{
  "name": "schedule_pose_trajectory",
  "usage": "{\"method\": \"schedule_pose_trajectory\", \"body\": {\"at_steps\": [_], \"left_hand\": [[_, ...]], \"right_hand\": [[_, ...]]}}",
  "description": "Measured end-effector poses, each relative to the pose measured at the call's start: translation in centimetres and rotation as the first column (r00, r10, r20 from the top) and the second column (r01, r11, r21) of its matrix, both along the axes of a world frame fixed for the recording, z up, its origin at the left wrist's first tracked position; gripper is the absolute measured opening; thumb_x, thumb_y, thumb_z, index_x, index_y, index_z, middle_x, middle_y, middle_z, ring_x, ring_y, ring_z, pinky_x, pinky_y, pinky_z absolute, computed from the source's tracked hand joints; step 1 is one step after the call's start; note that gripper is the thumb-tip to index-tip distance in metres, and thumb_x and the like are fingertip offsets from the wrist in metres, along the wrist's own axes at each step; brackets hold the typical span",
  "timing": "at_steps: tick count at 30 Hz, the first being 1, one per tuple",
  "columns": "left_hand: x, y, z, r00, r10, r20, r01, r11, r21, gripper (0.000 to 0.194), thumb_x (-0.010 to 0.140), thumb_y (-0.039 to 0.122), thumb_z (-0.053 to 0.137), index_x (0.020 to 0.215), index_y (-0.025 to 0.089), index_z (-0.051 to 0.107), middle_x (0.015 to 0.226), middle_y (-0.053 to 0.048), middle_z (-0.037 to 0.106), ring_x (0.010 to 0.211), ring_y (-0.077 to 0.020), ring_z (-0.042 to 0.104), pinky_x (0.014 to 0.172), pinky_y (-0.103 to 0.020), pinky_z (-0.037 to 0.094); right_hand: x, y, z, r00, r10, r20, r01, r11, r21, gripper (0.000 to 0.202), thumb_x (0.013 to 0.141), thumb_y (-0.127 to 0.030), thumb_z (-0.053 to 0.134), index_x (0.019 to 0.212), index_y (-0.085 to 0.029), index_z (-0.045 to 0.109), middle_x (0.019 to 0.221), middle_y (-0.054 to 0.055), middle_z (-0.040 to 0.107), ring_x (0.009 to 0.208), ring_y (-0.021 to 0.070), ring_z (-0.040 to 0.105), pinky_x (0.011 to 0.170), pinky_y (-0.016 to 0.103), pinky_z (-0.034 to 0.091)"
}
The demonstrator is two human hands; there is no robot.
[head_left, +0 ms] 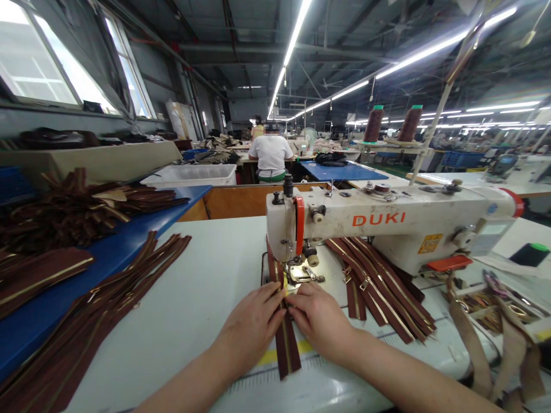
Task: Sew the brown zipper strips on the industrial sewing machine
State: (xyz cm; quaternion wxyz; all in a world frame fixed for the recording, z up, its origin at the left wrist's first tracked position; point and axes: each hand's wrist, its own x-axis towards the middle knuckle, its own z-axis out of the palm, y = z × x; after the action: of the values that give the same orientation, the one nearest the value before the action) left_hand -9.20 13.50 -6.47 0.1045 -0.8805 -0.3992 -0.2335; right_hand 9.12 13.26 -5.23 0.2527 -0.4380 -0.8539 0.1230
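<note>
A long, narrow zipper strip (287,347) lies between the hands, one end toward the wearer, the other under the head of a white sewing machine (336,215) just beyond the fingertips. The left hand (252,321) has its fingers drawn together, thumb tucked in, pinching the strip's left edge. The right hand (321,321) curls in from the other side, fingertips at the cloth; whether they pinch or only press is hidden. Held from both sides, the strip seems to be kept flat and straight.

Beyond the right hand, more zippers (379,281) lie fanned out beside the machine, probably for easy reach. Left of the left hand, a loose bundle (116,304) runs lengthwise, its strips roughly aligned. The cloth is matte maroon, with shiny gold-coloured teeth; the tabletop (202,269) is smooth and pale. Farther right of the right hand are limp beige straps (471,350) and two cone-shaped thread spools (373,125), upright. Well ahead, a person in a white shirt (271,150) sits facing away.
</note>
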Motion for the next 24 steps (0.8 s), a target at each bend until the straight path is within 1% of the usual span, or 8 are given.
{"method": "schedule_pose_trajectory", "body": {"at_steps": [4,11,15,20,22,24], "left_hand": [[0.0,0.0,0.1,1.000,-0.002,0.000,0.002,1.000,0.001,0.031,0.094,0.025,0.038,0.114,0.015,0.059,0.115,-0.012,0.063,0.107,-0.0235,0.059,0.092,-0.040,0.050],[0.1,0.1,0.4,0.999,-0.004,0.038,0.006,0.998,-0.059,0.029,0.092,0.022,0.040,0.110,0.017,0.061,0.116,-0.012,0.061,0.108,-0.0248,0.058,0.091,-0.043,0.051],[0.2,-0.1,0.4,0.998,0.001,0.057,0.002,0.999,-0.054,0.028,0.090,0.022,0.040,0.108,0.017,0.062,0.112,-0.012,0.062,0.103,-0.0246,0.060,0.089,-0.043,0.052],[0.1,-0.2,0.5,0.999,0.006,0.048,-0.002,0.998,-0.069,0.027,0.091,0.022,0.041,0.108,0.019,0.062,0.113,-0.010,0.062,0.104,-0.0232,0.059,0.091,-0.041,0.051],[0.1,0.1,0.7,0.999,-0.003,0.035,0.006,0.996,-0.093,0.027,0.091,0.022,0.041,0.109,0.019,0.061,0.114,-0.009,0.062,0.105,-0.0231,0.059,0.091,-0.041,0.050],[0.1,0.6,0.8,1.000,-0.015,0.014,0.017,0.994,-0.108,0.028,0.092,0.023,0.041,0.110,0.019,0.061,0.114,-0.009,0.063,0.104,-0.0233,0.059,0.090,-0.042,0.051]], "right_hand": [[-0.1,0.0,-0.1,0.998,0.006,0.056,-0.009,0.999,0.047,0.018,0.089,-0.015,0.047,0.096,-0.018,0.063,0.089,0.006,0.060,0.089,0.0188,0.051,0.078,0.029,0.040],[-0.4,-0.1,0.0,0.961,0.009,0.276,-0.063,0.981,0.186,0.012,0.087,-0.014,0.051,0.092,-0.014,0.062,0.086,0.007,0.059,0.083,0.0210,0.050,0.074,0.032,0.042],[-0.4,0.0,-0.3,0.948,0.016,0.318,-0.093,0.969,0.228,0.012,0.085,-0.012,0.054,0.093,-0.013,0.062,0.088,0.007,0.059,0.083,0.0218,0.050,0.074,0.033,0.043],[0.0,0.0,-0.1,0.954,0.066,0.293,-0.130,0.970,0.205,0.014,0.087,-0.014,0.050,0.095,-0.014,0.062,0.090,0.008,0.059,0.085,0.0215,0.049,0.076,0.033,0.042],[0.6,0.4,0.2,0.968,0.101,0.229,-0.144,0.973,0.182,0.016,0.088,-0.015,0.048,0.092,-0.015,0.064,0.086,0.007,0.060,0.084,0.0205,0.050,0.076,0.032,0.041],[1.5,1.4,0.6,0.989,0.101,0.104,-0.116,0.982,0.148,0.019,0.088,-0.014,0.047,0.087,-0.017,0.065,0.083,0.006,0.060,0.084,0.0193,0.051,0.076,0.030,0.041]]}}
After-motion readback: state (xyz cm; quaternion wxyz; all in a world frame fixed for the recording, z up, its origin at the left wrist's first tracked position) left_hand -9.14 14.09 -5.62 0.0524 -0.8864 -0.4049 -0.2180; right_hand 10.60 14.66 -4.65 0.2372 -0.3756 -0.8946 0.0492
